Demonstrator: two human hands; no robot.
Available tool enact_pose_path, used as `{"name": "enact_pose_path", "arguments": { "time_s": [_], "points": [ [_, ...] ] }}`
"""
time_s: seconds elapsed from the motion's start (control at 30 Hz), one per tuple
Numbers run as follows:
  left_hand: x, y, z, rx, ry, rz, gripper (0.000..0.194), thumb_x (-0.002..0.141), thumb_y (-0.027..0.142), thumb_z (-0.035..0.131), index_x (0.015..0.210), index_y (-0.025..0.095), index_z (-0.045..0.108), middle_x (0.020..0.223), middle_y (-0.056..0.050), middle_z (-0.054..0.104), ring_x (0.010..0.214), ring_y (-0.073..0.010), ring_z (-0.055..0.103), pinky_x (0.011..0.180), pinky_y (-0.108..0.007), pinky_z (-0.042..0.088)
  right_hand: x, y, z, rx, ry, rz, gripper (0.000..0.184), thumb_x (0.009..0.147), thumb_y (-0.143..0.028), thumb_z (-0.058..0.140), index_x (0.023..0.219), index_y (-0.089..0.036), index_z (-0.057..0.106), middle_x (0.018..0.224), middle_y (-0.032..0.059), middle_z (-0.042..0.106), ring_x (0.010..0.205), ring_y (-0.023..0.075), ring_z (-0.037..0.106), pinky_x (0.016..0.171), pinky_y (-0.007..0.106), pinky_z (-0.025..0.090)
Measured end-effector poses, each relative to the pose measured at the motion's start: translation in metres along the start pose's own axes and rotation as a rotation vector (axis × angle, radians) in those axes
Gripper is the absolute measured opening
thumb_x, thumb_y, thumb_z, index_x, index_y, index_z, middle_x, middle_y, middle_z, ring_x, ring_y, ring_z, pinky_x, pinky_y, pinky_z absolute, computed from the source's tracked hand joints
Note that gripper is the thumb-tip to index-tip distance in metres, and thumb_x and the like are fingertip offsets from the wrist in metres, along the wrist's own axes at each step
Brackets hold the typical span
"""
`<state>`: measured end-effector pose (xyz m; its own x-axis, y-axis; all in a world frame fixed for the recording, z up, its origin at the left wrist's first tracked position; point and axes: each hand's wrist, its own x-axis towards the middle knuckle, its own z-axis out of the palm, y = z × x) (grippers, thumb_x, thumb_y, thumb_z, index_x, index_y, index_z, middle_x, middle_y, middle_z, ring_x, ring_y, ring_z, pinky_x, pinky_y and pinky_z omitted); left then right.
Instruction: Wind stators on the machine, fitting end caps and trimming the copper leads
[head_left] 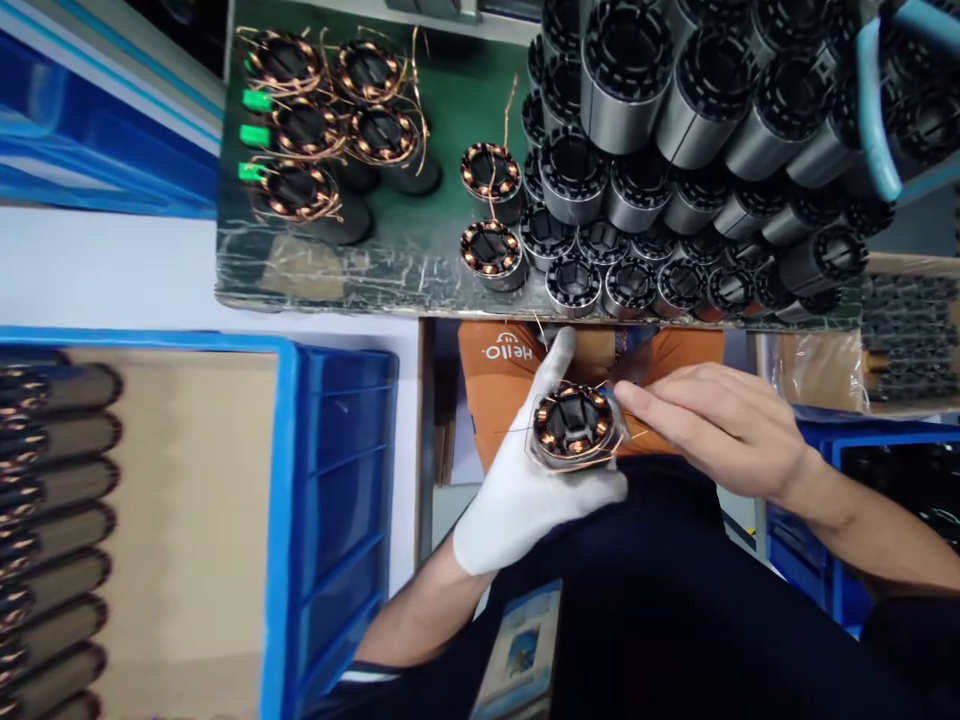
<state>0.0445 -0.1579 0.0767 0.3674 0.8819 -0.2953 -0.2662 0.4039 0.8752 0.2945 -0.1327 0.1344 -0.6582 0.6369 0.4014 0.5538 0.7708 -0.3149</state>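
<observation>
My left hand (517, 490), in a white glove, is wrapped round a motor stator (574, 425) held over my lap. Its black slotted end faces up, with copper coils around the ring and loose wire ends sticking out. Bare, my right hand (720, 425) is closed in a pinch at the stator's right edge. Thin copper wire and a bit of blue show by those fingertips; what they grip is too small to make out. On the bench just beyond stand two wound stators (492, 250), one behind the other, joined by copper wire.
The green bench (405, 265) carries stacked unwound stators (626, 75) at right and several wound ones (300, 130) with green tags at left. A blue crate (341, 480) at lower left holds rows of wound stators (64, 490). Another blue crate (810, 520) stands at right.
</observation>
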Motion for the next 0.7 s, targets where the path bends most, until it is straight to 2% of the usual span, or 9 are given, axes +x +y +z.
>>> {"name": "enact_pose_path", "arguments": {
  "time_s": [0.1,0.2,0.27,0.33,0.47,0.53,0.6,0.67,0.7],
  "points": [
    [0.001,-0.001,0.005,-0.043,0.029,0.005,0.077,0.084,0.033,0.101,0.154,0.029,0.069,0.115,-0.005,0.083,0.099,-0.0216,0.082,0.095,-0.034,0.069,-0.005,0.001,-0.001,0.077,-0.014,-0.015,0.035,0.109,-0.009,0.071,0.143,-0.018,0.074,0.109,0.0063,0.086,0.085,0.0204,0.081,0.074,0.036,0.067],
    [0.006,0.002,0.008,0.013,0.054,0.043,0.042,0.080,0.023,0.100,0.117,0.023,0.080,0.114,-0.006,0.084,0.100,-0.0225,0.082,0.091,-0.033,0.068,-0.010,-0.004,-0.002,0.094,0.019,0.091,0.044,0.105,-0.012,0.078,0.145,-0.032,0.076,0.121,0.0045,0.085,0.106,0.0258,0.085,0.089,0.040,0.073],
    [0.008,0.003,0.008,-0.003,0.038,0.011,0.037,0.081,0.023,0.098,0.112,0.023,0.079,0.109,-0.004,0.084,0.085,-0.0190,0.079,0.078,-0.029,0.068,-0.011,-0.007,0.000,0.060,0.100,0.142,0.054,0.103,-0.013,0.082,0.148,-0.042,0.074,0.131,0.0050,0.083,0.121,0.0298,0.084,0.099,0.045,0.074],
    [0.008,0.004,0.010,-0.058,0.027,-0.036,0.034,0.082,0.024,0.096,0.109,0.023,0.076,0.101,-0.001,0.082,0.067,-0.0136,0.072,0.064,-0.025,0.063,-0.011,-0.008,0.003,0.042,0.093,0.134,0.057,0.104,-0.015,0.081,0.152,-0.044,0.072,0.136,0.0047,0.082,0.125,0.0303,0.082,0.102,0.046,0.073],
    [0.006,0.003,0.013,-0.146,0.015,-0.123,0.039,0.082,0.025,0.094,0.113,0.023,0.071,0.087,0.003,0.077,0.051,-0.0095,0.060,0.048,-0.022,0.053,-0.011,-0.002,0.008,0.000,-0.018,0.049,0.046,0.110,-0.012,0.071,0.152,-0.030,0.072,0.128,0.0044,0.085,0.107,0.0233,0.081,0.093,0.039,0.069],
    [0.007,0.004,0.014,-0.092,0.033,-0.129,0.040,0.082,0.023,0.091,0.117,0.023,0.071,0.087,0.003,0.077,0.054,-0.0107,0.062,0.053,-0.024,0.056,-0.012,0.001,0.007,-0.006,-0.002,0.023,0.038,0.108,-0.008,0.070,0.144,-0.021,0.074,0.113,0.0058,0.085,0.091,0.0207,0.077,0.081,0.037,0.065],
    [0.010,0.003,0.014,0.016,0.057,-0.069,0.036,0.081,0.021,0.090,0.113,0.022,0.073,0.089,0.001,0.078,0.067,-0.0138,0.070,0.068,-0.027,0.063,-0.012,-0.001,0.007,0.114,-0.006,0.055,0.027,0.108,-0.010,0.070,0.132,-0.021,0.076,0.107,0.0065,0.081,0.091,0.0214,0.075,0.078,0.037,0.062],
    [0.016,0.000,0.015,0.115,0.057,0.026,0.036,0.076,0.023,0.097,0.104,0.022,0.074,0.094,-0.001,0.078,0.085,-0.0187,0.076,0.085,-0.031,0.065,-0.010,-0.009,0.012,0.424,0.032,0.133,0.012,0.114,-0.022,0.063,0.118,-0.027,0.073,0.114,0.0081,0.078,0.097,0.0232,0.077,0.080,0.038,0.064],
    [0.019,-0.003,0.016,0.112,0.041,0.068,0.040,0.072,0.026,0.101,0.101,0.022,0.074,0.096,-0.002,0.078,0.091,-0.0208,0.076,0.089,-0.032,0.065,-0.008,-0.016,0.018,0.631,0.093,0.195,0.013,0.117,-0.028,0.056,0.112,-0.028,0.068,0.115,0.0084,0.076,0.092,0.0225,0.076,0.077,0.038,0.065]
  ]
}}
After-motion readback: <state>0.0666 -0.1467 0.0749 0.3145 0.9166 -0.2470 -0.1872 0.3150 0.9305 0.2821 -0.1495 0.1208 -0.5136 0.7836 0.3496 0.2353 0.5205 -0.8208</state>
